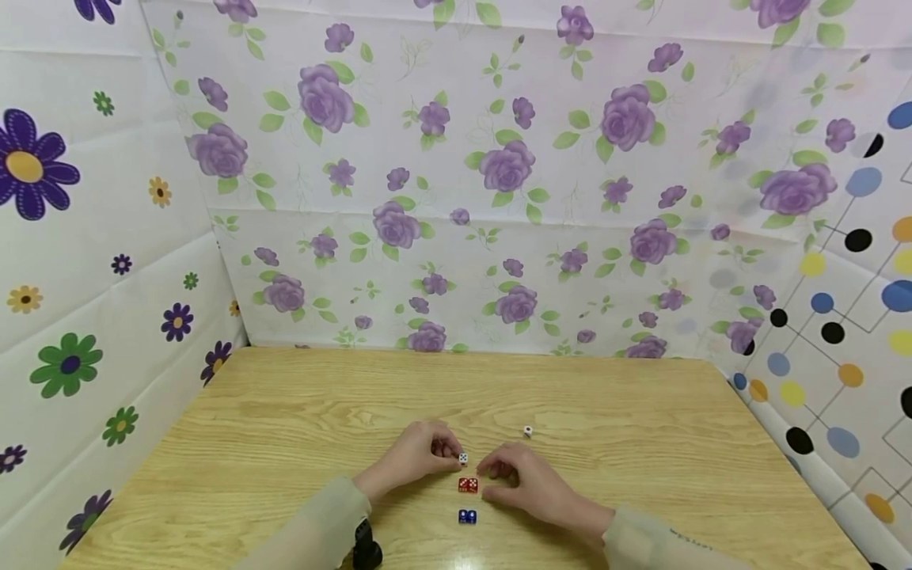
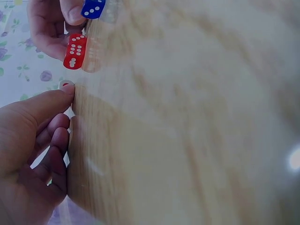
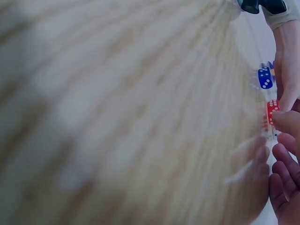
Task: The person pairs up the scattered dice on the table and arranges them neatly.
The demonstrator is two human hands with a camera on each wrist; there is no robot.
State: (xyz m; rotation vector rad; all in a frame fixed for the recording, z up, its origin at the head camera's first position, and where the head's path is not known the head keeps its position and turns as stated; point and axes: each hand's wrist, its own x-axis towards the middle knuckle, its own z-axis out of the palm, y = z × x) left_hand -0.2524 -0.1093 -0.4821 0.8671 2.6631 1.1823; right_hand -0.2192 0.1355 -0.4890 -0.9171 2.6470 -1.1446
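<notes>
My left hand (image 1: 420,454) pinches a white die (image 1: 463,458) at the tips of its thumb and index finger; the thumb partly hides it in the left wrist view. Just in front sit two red dice (image 1: 468,485), side by side. Nearer to me, two blue dice (image 1: 467,517) form another pair. My right hand (image 1: 529,481) rests to the right of the red dice, its fingers loosely bent around no object. Its thumb and index tips are apart, close to the red pair. In the right wrist view its thumb overlaps a red die (image 3: 272,108).
Another white die (image 1: 528,431) lies on the wooden table (image 1: 299,412) beyond my right hand. A purple-flowered cloth (image 1: 470,277) rises behind the far edge, with patterned cloths at both sides. A black wrist device (image 1: 366,546) sits by my left sleeve.
</notes>
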